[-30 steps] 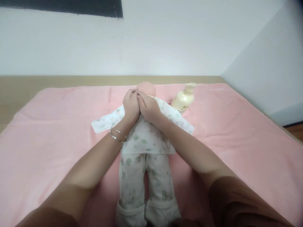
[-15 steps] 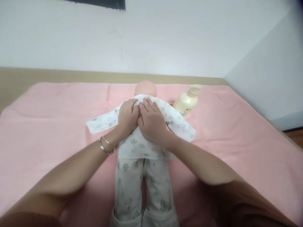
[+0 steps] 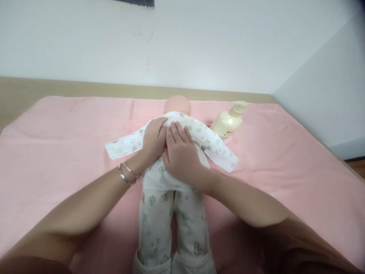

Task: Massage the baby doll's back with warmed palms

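Pink cloth [image 3: 76, 129] bears doll [image 3: 165, 182]; left hand [image 3: 155, 137] close-fingered, right hand [image 3: 184, 156] slightly spread, apparently pressing its back; next move likely needs even contact.

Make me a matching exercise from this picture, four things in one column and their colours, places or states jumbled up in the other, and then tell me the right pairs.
Things:
1. Bangles
2. Doll
3. Pump bottle
4. Cloth

Descriptions:
A. Pale yellow, to the right of the doll's head
B. Pink, spread beneath the doll
C. Silvery, around the left wrist
D. Dressed in patterned white, touched by the left hand and right hand

Pairs: 1-C, 2-D, 3-A, 4-B
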Motion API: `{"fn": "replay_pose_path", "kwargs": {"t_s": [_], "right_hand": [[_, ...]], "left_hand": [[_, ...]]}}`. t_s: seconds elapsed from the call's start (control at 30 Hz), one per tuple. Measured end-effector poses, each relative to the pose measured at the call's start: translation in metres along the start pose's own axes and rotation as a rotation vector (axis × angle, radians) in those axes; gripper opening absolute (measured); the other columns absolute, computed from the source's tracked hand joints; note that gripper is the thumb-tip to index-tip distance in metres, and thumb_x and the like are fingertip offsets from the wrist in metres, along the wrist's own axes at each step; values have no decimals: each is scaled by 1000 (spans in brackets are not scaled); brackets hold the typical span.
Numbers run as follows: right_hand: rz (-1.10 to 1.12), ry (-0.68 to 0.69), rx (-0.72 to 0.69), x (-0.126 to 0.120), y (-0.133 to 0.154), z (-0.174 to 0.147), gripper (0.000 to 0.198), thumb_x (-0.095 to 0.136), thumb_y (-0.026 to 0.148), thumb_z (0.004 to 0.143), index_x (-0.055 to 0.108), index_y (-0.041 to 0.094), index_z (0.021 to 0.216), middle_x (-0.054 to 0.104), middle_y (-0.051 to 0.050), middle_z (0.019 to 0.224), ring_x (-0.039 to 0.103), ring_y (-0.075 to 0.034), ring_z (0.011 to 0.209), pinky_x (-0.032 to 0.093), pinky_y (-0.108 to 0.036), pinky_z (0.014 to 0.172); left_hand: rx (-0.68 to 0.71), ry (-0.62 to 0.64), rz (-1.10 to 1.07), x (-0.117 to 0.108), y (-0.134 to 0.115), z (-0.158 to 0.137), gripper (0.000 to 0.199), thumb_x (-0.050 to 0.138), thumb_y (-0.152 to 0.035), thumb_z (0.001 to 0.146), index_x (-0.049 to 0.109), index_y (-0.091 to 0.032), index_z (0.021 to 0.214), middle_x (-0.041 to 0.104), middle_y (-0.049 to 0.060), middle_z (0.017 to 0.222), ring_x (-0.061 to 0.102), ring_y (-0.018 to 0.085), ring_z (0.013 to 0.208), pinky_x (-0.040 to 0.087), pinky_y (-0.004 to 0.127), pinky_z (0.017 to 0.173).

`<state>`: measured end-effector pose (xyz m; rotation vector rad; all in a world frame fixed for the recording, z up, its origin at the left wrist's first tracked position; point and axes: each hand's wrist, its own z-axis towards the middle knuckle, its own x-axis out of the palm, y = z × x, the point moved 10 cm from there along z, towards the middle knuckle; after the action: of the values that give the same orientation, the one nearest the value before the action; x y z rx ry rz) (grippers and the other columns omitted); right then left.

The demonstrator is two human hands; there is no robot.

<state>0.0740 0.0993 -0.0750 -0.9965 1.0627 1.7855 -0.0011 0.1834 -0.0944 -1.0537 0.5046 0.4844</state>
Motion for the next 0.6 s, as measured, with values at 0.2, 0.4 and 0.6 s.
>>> {"fn": "replay_pose_path", "kwargs": {"t_s": [0.2, 0.4, 0.6], "right_hand": [[149, 43, -50, 2, -33, 27, 56, 36, 23, 96, 51, 14, 150, 43, -7, 162, 31, -24, 157, 17, -54, 134], [37, 19, 76, -2, -49, 32, 58, 35, 30, 101, 44, 7, 153, 34, -17, 166, 28, -33, 158, 22, -60, 131], [5, 47, -32, 3, 2, -2, 63, 38, 26, 99, 38, -3, 154, 31, -22, 165, 22, -33, 160, 17, -53, 135]], "left_hand": [[10, 12, -58, -1, -8, -1, 38, 36, -24, 91, 70, -21, 108, 74, 7, 117, 63, 23, 112, 49, 41, 109], [-27, -1, -39, -1, -3, -1, 40, 39, -25, 89, 69, -18, 114, 72, 9, 124, 62, 26, 119, 47, 44, 114], [-70, -47, -104, -4, 5, -3, 41, 38, -24, 90, 70, -17, 113, 72, 8, 126, 63, 23, 119, 49, 42, 113]]}}
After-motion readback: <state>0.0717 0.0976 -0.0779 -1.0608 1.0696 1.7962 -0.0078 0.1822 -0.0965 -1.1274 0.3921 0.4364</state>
